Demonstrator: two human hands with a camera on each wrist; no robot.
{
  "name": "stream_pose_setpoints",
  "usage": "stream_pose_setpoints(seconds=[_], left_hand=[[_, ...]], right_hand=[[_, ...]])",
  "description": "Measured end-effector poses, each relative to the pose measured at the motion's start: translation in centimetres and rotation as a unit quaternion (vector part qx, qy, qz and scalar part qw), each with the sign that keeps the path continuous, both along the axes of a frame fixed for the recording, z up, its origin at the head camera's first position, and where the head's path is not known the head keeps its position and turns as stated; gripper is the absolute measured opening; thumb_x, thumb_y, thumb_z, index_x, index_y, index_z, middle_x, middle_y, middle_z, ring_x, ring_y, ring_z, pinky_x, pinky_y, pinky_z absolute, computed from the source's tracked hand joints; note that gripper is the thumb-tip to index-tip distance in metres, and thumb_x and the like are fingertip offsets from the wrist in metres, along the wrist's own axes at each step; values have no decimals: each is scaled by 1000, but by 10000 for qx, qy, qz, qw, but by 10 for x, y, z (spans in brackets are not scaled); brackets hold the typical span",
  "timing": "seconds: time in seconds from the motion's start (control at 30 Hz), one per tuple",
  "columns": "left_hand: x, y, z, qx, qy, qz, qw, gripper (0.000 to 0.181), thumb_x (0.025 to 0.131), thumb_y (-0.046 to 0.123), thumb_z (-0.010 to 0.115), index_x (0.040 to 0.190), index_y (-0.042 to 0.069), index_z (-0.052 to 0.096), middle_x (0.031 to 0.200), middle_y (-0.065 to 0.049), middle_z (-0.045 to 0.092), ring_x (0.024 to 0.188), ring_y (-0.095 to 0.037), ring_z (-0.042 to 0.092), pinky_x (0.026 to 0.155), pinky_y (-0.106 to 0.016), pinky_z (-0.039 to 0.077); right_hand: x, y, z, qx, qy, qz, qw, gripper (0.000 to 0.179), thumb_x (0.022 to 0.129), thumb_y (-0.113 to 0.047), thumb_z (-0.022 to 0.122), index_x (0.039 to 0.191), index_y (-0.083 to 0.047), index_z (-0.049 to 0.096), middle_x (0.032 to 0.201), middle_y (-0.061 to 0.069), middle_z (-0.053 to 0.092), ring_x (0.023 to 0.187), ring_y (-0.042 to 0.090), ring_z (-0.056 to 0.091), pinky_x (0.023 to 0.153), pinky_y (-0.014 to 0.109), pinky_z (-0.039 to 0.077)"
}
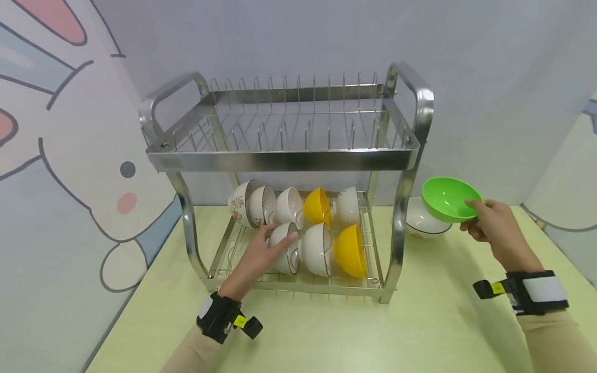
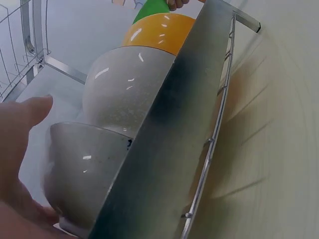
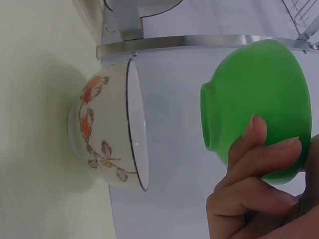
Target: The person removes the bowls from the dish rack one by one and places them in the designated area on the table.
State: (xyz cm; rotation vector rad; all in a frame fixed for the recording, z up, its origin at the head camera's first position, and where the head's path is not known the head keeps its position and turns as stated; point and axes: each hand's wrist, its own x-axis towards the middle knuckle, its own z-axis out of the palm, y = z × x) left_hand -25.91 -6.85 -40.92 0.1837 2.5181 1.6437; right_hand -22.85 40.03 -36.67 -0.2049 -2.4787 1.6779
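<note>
My right hand (image 1: 501,233) pinches a green bowl (image 1: 445,199) at its rim, thumb inside and fingers along the outside. The bowl hangs in the air above and beside a white floral bowl (image 3: 107,124), which stands upright on the table. My left hand (image 1: 258,254) is at the leftmost white bowl (image 1: 282,261) in the rack's front row. Its thumb (image 2: 37,110) extends past the bowl's rim, and its other fingers lie by the bowl's base. Beside that bowl, another white bowl (image 1: 316,251) and a yellow bowl (image 1: 351,252) stand on their sides.
A two-tier metal dish rack (image 1: 280,161) stands on the pale table (image 1: 326,331) against the wall. Its lower back row holds several bowls, including a floral bowl (image 1: 241,204) and a yellow bowl (image 1: 317,207). Upright wires line the upper tier.
</note>
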Motion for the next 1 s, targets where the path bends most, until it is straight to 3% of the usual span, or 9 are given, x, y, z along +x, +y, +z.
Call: stream_pose_setpoints(seconds=[0.17, 0.27, 0.47, 0.6, 0.8, 1.0], left_hand=[[-6, 6, -7, 180, -96, -77, 9998, 91, 74, 68, 61, 139, 13, 31, 131, -14, 43, 110, -29, 48, 88, -50, 46], [-8, 9, -9, 116, -83, 4, 9999, 90, 73, 71, 60, 137, 14, 34, 127, -11, 46, 107, -26, 50, 86, -48, 47], [-5, 10, -8, -10, -169, 162, 9997, 86, 72, 73, 59, 134, 15, 38, 126, -9, 48, 107, -25, 49, 86, -48, 46], [-3, 12, -8, 32, -120, 134, 9998, 83, 75, 69, 60, 133, 13, 40, 125, -9, 50, 107, -24, 50, 86, -48, 46], [-3, 13, -10, 74, -76, 103, 9999, 80, 77, 66, 60, 133, 13, 39, 123, -10, 51, 102, -25, 52, 80, -45, 49], [-3, 10, -15, 99, 70, 168, 9998, 78, 77, 66, 60, 131, 14, 39, 122, -8, 50, 102, -24, 52, 79, -46, 50]], right_hand=[[-12, 4, -11, 542, -124, -104, 9984, 50, 102, -39, 34, 105, 8, 47, 61, 1, 63, 50, 12, 51, 45, 23, 43], [-18, 6, -16, 976, -132, -116, 9951, 49, 102, -35, 32, 97, 10, 51, 59, 2, 63, 50, 15, 52, 44, 24, 42], [-31, 5, -30, 1965, -60, -400, 9797, 50, 98, -24, 35, 68, 6, 60, 49, -1, 60, 50, 21, 53, 45, 30, 40], [-39, 6, -40, 2402, -82, -640, 9686, 44, 92, -17, 40, 58, 1, 62, 44, 0, 58, 46, 23, 50, 42, 31, 34], [-46, 6, -44, 2801, -285, -815, 9561, 40, 88, -20, 47, 51, -5, 55, 46, 2, 52, 41, 17, 39, 36, 29, 28], [-55, 1, -43, 3195, -547, -892, 9418, 40, 87, -30, 55, 55, -7, 51, 48, -1, 42, 43, 17, 40, 34, 29, 32]])
